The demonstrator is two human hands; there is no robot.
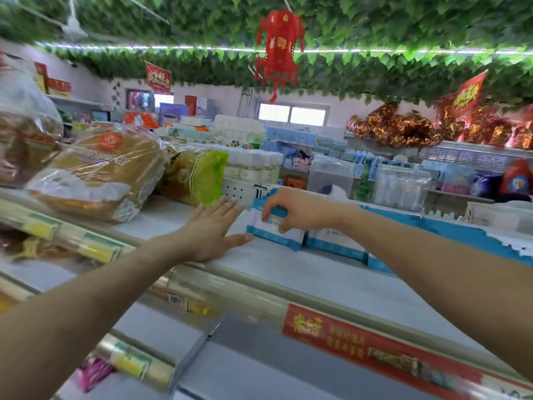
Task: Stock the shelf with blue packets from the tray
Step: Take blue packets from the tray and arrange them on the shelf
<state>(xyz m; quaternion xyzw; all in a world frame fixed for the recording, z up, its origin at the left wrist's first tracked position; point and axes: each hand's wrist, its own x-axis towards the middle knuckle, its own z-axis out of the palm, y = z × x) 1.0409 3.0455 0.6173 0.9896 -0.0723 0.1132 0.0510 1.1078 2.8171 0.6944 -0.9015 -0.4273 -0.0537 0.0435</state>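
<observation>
The right hand (pixel 291 209) has its grip clamped on the top of a blue packet (pixel 274 229) that stands upright on the white shelf (pixel 302 272), at the left end of a row of blue packets (pixel 334 243). The left hand (pixel 213 229) lies flat and spread, palm down, just beside it; its thumb seems to touch the packet's lower corner.

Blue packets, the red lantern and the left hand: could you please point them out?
blue packets (pixel 277 236): head view, front face of leftmost packet.
red lantern (pixel 279 44): head view, its body.
left hand (pixel 215 235): head view, back of hand.
</observation>
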